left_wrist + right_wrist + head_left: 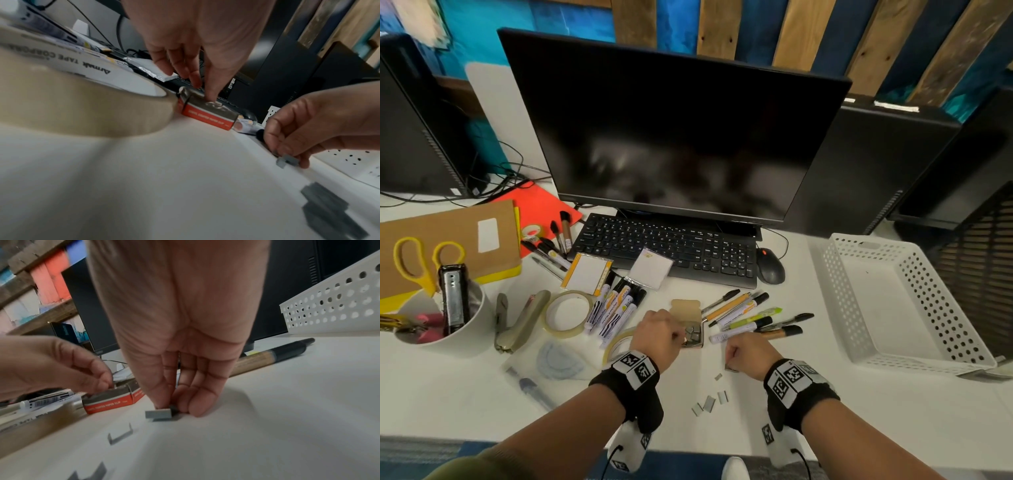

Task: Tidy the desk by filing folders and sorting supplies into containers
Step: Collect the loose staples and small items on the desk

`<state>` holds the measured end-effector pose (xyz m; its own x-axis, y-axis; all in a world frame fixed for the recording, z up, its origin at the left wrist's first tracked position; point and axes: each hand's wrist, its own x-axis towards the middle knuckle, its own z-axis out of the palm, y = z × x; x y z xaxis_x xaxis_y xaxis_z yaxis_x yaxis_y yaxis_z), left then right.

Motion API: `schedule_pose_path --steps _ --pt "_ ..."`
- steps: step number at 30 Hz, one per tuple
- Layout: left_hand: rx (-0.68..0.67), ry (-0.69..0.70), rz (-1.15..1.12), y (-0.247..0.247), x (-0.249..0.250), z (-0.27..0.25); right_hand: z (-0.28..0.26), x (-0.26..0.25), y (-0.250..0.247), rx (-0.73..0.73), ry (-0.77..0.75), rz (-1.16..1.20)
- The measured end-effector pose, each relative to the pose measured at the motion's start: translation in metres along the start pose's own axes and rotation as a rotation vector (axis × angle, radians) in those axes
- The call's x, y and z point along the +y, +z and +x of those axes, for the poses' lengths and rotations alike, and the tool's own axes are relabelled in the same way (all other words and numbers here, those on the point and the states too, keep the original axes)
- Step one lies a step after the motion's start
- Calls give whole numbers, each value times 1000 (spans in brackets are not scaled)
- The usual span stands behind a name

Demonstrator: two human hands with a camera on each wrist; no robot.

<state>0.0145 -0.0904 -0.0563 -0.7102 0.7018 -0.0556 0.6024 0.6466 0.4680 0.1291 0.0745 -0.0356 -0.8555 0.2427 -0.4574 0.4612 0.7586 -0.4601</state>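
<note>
- White tabletop (825, 411) carries a white perforated plastic basket (941, 301) at far right.
- Left hand (657, 334) reaches fingertips into the small open red cardboard staple box (207, 116), centre.
- Right hand (748, 356) pinches a grey metal staple strip (158, 413) on the tabletop, near the box.

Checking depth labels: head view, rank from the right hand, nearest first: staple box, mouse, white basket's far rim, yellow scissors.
1. staple box: just left of the right hand, under the left hand.
2. mouse: beyond it, beside the keyboard.
3. white basket far rim: right, farther back.
4. yellow scissors: far left, in the cup.
</note>
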Motion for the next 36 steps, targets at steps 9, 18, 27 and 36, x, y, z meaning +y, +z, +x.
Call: schedule_pose_path --steps 9,18,27,36 --pt "-96 -9 -44 1 2 -8 24 -31 -12 189 -26 220" --pt "-71 -44 -156 -1 0 -13 25 -27 -4 231 -30 379" --pt "-111 162 -276 0 8 -21 -4 -1 7 -62 -19 247" --pt "-511 243 -224 3 14 -35 0 -7 21 24 -122 78"
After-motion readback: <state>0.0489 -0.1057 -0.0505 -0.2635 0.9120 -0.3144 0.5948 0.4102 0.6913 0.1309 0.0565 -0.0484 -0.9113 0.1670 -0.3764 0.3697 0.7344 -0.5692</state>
